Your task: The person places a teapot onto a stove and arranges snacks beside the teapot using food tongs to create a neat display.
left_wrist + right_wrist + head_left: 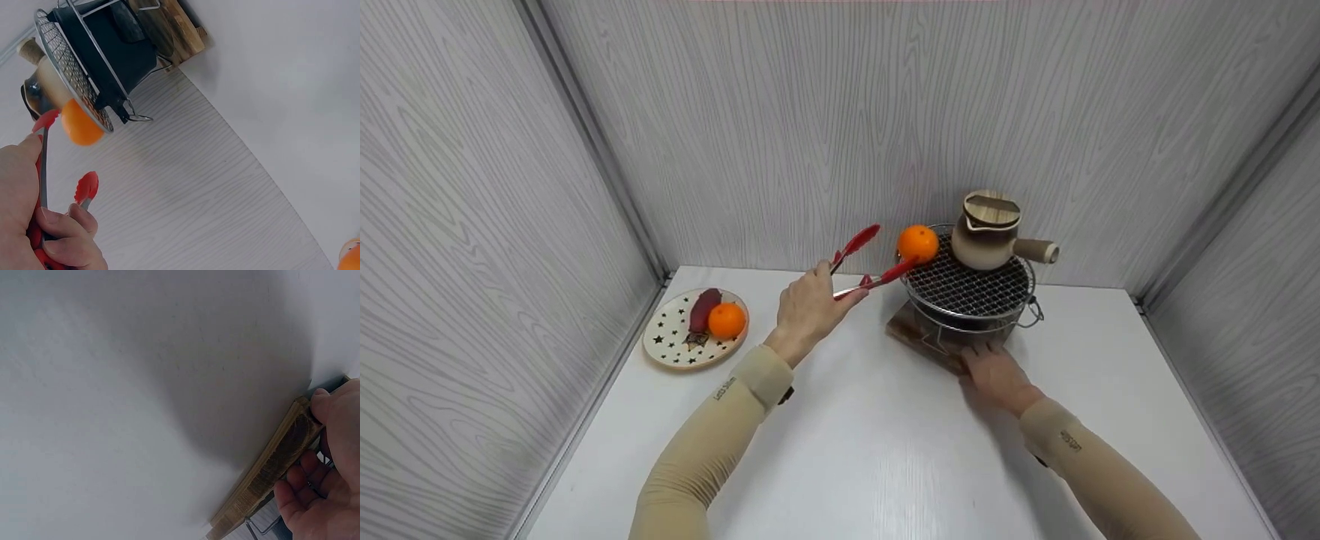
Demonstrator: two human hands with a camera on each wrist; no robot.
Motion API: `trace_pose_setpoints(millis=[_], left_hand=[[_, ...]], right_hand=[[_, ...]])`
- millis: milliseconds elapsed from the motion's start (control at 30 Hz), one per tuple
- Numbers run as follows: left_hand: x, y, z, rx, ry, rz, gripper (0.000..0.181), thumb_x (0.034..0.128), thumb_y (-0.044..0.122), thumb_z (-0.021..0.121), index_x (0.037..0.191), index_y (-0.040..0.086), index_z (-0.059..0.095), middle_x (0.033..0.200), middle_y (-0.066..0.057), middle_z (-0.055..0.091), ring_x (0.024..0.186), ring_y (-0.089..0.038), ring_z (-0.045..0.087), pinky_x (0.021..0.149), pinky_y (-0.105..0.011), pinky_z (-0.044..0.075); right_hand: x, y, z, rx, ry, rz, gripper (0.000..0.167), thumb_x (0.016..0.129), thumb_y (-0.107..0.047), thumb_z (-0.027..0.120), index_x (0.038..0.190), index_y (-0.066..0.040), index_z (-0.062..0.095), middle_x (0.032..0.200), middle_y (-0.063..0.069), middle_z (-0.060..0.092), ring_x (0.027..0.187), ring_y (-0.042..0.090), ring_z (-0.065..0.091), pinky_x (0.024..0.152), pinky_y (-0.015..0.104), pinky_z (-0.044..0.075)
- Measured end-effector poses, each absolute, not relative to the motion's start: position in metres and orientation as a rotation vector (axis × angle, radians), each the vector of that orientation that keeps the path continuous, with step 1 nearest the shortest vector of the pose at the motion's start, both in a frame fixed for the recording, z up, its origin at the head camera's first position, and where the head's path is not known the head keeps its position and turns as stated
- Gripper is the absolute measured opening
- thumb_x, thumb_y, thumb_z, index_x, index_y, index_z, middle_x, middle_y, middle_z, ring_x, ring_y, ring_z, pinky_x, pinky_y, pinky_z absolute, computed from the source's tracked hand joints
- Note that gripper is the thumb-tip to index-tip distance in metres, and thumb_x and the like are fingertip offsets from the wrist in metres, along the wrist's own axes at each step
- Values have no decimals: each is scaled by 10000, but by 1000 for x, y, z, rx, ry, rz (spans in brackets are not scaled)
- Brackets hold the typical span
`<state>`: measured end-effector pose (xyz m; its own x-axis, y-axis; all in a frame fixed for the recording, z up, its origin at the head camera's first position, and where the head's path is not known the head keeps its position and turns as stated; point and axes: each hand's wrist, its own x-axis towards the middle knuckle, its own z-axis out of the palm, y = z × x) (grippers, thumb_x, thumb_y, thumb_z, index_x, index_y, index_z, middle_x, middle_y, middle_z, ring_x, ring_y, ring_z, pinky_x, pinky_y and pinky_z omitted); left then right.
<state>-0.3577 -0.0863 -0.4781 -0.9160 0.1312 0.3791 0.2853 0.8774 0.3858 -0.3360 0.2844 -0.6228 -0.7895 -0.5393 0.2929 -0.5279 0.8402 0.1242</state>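
My left hand (808,304) grips a pair of red-tipped metal tongs (898,271), their arms spread apart. One tip lies against or right beside an orange (918,244) on the left edge of a round wire grill (971,294); the other tip points into the air. In the left wrist view, that orange (80,125) sits outside the gap between the tips. At the front of the grill's wooden base (919,341), my right hand (997,379) holds the edge. The right wrist view shows its thumb and curled fingers at the wooden base (275,458).
A brown and cream teapot (982,246) with a wooden lid and side handle stands on the grill's back part. To the left, a star-patterned plate (666,341) bears a purple sweet potato (704,309) and another orange (727,322). Grey wood-grain panels enclose the white table (855,450).
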Motion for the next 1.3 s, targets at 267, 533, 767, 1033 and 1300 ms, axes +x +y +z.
trace_pose_setpoints(millis=[267, 533, 767, 1033, 1300], left_hand=[[-354, -97, -483, -278, -2711, -668, 693, 989, 654, 789, 1208, 10, 655, 849, -114, 643, 632, -229, 576, 631, -376, 647], [-351, -108, -489, -225, -2739, -684, 725, 989, 684, 770, 1248, 18, 643, 826, -86, 599, 635, -229, 575, 624, -350, 622], [-347, -122, -491, -130, -2759, -741, 789, 981, 687, 777, 1367, 17, 621, 970, -156, 709, 725, -284, 638, 710, -416, 659], [-345, -141, -495, -69, -2768, -744, 813, 995, 715, 739, 1359, 0, 606, 962, -161, 694, 761, -303, 643, 692, -389, 577], [-343, -156, -503, -16, -2741, -748, 774, 995, 695, 753, 1311, 3, 610, 966, -176, 714, 769, -317, 649, 705, -409, 582]], right_hand=[[-335, 284, -621, 803, -2727, -51, 455, 967, -194, 858, 1267, 42, 611, 1206, 255, 657, 1161, 466, 645, 1096, 611, 547], [-334, 284, -621, 793, -2751, -59, 468, 982, -231, 854, 1270, 39, 603, 1172, 241, 669, 1157, 477, 656, 1092, 623, 537], [-333, 284, -619, 790, -2748, -50, 470, 970, -232, 872, 1257, 36, 614, 1132, 237, 678, 1132, 470, 664, 1078, 618, 547], [-333, 284, -618, 806, -2712, -39, 463, 954, -210, 881, 1245, 34, 617, 1129, 244, 677, 1128, 471, 666, 1081, 617, 549], [-334, 285, -622, 807, -2713, -5, 491, 958, -217, 884, 1279, 41, 616, 1219, 265, 669, 1199, 466, 654, 1123, 613, 542]])
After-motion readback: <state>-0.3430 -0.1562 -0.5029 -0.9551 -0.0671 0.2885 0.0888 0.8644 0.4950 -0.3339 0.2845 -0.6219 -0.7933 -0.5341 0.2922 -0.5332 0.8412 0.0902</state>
